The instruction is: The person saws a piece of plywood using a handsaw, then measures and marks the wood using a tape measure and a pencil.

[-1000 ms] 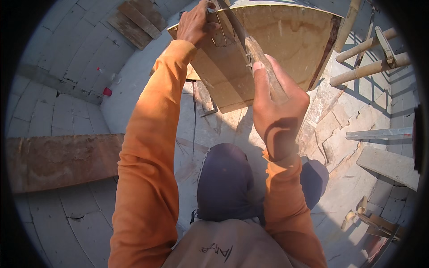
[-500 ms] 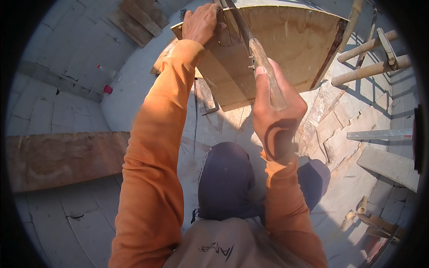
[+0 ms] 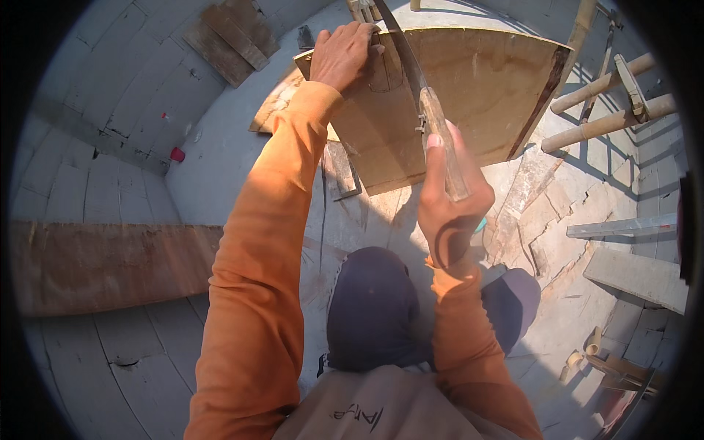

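My right hand is closed around the wooden handle of a handsaw, the thumb lying along its side. The saw's dark blade runs up and slightly left, across the upper edge of a plywood panel. That panel stands tilted before me, with a darker strip along its right end. My left hand grips the panel's upper edge near its left corner, just left of the blade. Its fingertips curl over the edge and are partly hidden. Where the blade meets the wood is hard to make out.
Bamboo poles stand at the right, near a metal bar and a grey block. A wide board lies at the left. Boards lean on the far-left block wall. A red cup sits by that wall.
The saw and my right hand have come slightly toward me along the cut. The panel and left hand appear a little lower in view. A teal object now shows beside my right wrist.
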Tool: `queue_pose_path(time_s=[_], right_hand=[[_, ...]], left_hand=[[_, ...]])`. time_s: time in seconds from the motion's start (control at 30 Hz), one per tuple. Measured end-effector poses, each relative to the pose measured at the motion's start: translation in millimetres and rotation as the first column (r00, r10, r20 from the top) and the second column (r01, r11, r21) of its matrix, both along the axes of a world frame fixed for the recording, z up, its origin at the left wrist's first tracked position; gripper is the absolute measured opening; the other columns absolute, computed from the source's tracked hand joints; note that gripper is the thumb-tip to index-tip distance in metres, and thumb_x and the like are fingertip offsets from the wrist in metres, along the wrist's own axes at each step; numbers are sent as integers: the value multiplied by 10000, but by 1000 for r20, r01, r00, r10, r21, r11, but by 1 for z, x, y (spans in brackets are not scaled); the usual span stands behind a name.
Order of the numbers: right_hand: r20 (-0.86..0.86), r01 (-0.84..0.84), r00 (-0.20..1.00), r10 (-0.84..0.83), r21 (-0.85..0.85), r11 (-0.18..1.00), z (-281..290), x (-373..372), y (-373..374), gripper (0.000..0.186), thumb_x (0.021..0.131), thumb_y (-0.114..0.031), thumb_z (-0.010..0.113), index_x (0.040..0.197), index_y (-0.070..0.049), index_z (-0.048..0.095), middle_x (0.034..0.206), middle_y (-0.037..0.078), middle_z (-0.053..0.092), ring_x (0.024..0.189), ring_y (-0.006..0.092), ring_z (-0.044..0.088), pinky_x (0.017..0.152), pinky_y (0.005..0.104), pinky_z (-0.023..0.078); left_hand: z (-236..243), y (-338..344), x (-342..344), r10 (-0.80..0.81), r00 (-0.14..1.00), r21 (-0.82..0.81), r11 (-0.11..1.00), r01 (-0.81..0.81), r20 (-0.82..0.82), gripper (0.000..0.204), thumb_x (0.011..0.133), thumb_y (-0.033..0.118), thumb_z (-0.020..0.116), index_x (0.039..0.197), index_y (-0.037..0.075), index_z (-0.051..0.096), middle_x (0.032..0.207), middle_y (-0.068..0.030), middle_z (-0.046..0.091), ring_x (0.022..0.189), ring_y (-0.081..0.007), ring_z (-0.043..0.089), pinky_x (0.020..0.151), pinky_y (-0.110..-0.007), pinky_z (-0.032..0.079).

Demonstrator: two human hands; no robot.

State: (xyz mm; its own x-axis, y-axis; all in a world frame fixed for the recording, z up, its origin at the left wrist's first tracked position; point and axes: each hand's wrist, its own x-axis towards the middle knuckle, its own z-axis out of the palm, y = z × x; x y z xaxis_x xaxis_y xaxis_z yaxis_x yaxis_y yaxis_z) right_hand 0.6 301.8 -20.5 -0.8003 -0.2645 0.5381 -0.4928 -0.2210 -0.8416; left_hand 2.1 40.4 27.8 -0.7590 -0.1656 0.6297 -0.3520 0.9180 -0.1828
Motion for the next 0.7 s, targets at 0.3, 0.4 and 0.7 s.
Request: queue_pose_path(time_s=[0.3, 0.4, 0.7], right_hand=[[1, 2, 1000, -2, 140, 990, 4, 7, 28, 313, 937, -19, 697, 1226, 101, 679, 979, 240, 768, 849, 230, 782, 720, 295, 580], [-215, 100, 975, -64, 162, 982, -22, 28, 79, 314, 939, -23, 696, 1205, 140, 668, 946, 227, 768, 761, 200, 767, 669, 294, 574], [-87, -32, 996, 33, 13, 999, 26, -18, -2, 307, 933, -54, 707, 1185, 119, 687, 877, 211, 760, 690, 163, 711, 660, 278, 545]], left_hand=[[-6, 1, -14, 105, 993, 169, 981, -97, -43, 398, 882, 362, 727, 1227, 164, 717, 1162, -48, 723, 1131, -267, 648, 914, -427, 382], [6, -3, -9, 131, 991, 200, 972, -122, -34, 392, 865, 345, 735, 1209, 159, 727, 1160, -53, 731, 1118, -273, 654, 916, -424, 383], [-31, -18, -19, 19, 986, 54, 999, -10, -165, 208, 833, 167, 702, 1030, 171, 636, 1001, -78, 684, 1069, -308, 633, 1002, -537, 410]])
